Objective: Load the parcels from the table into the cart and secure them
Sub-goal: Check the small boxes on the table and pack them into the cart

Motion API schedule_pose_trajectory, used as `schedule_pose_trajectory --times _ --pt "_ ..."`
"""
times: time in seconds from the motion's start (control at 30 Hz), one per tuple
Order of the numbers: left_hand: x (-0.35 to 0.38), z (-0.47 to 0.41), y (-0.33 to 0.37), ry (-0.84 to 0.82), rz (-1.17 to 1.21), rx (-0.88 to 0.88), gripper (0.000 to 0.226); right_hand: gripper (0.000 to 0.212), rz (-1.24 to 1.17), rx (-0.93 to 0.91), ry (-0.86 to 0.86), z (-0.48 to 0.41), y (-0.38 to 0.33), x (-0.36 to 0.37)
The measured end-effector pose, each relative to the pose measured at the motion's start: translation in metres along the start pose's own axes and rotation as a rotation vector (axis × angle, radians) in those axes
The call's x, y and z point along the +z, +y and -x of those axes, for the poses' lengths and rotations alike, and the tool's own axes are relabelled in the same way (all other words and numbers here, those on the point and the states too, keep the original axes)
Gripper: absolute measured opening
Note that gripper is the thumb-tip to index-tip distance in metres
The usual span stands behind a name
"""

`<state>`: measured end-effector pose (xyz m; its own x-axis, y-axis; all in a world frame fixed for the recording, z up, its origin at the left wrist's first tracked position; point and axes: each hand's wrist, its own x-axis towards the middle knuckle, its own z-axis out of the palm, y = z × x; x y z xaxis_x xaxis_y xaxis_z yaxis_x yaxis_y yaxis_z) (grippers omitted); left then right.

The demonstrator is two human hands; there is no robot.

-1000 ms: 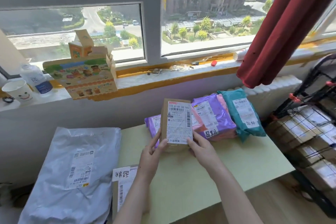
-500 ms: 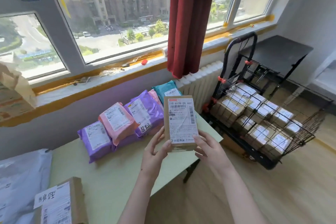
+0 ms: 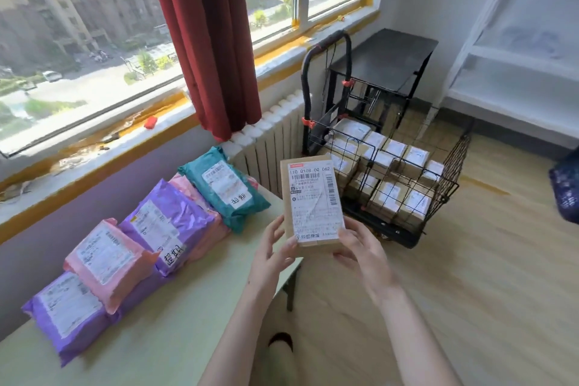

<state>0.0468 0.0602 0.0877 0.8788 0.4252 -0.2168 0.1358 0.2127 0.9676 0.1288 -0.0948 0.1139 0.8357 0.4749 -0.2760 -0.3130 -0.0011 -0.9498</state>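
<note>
I hold a brown cardboard parcel [image 3: 311, 201] with a white shipping label upright in the air, past the table's right end. My left hand [image 3: 272, 252] grips its lower left edge and my right hand [image 3: 360, 249] grips its lower right corner. The black wire cart [image 3: 451, 172] stands on the floor to the right, beyond the parcel, with several brown boxes [image 3: 391, 171] packed in it. On the pale green table [image 3: 163, 332] lies a row of soft mailers: purple [image 3: 67, 312], pink [image 3: 105, 255], purple [image 3: 169, 226] and teal [image 3: 224, 186].
A white radiator [image 3: 269, 138] sits under the window sill between table and cart. A red curtain [image 3: 206, 34] hangs above it. A dark side table [image 3: 385, 56] stands behind the cart and white shelving [image 3: 517, 56] on the right. Wooden floor lies around the cart.
I have lifted the parcel off the table and carried it right toward the cart. My view has swung right, so the grey bag and the box at the table's left are out of sight.
</note>
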Motion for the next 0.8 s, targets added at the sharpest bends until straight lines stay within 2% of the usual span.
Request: schedule_pose_trajectory --times 0.17,0.37,0.53,0.7,0.8 --pt "0.012 -0.062 0.008 -0.085 0.021 -0.036 0.095 0.072 -0.017 0.022 0.085 -0.042 -0.005 -0.011" --pt "0.023 -0.147 0.026 -0.144 0.017 -0.090 0.087 0.064 -0.066 0.025 0.146 -0.091 -0.026 -0.026" --pt "0.042 -0.205 0.037 -0.150 0.043 -0.148 0.101 0.050 -0.088 0.015 0.223 -0.119 -0.033 -0.054" --pt "0.078 -0.244 0.035 -0.176 0.095 -0.239 0.093 0.043 -0.047 0.027 0.283 -0.140 -0.040 -0.099" --pt "0.108 -0.259 0.028 -0.203 0.114 -0.270 0.086 0.047 -0.041 0.020 0.332 -0.156 -0.045 -0.131"
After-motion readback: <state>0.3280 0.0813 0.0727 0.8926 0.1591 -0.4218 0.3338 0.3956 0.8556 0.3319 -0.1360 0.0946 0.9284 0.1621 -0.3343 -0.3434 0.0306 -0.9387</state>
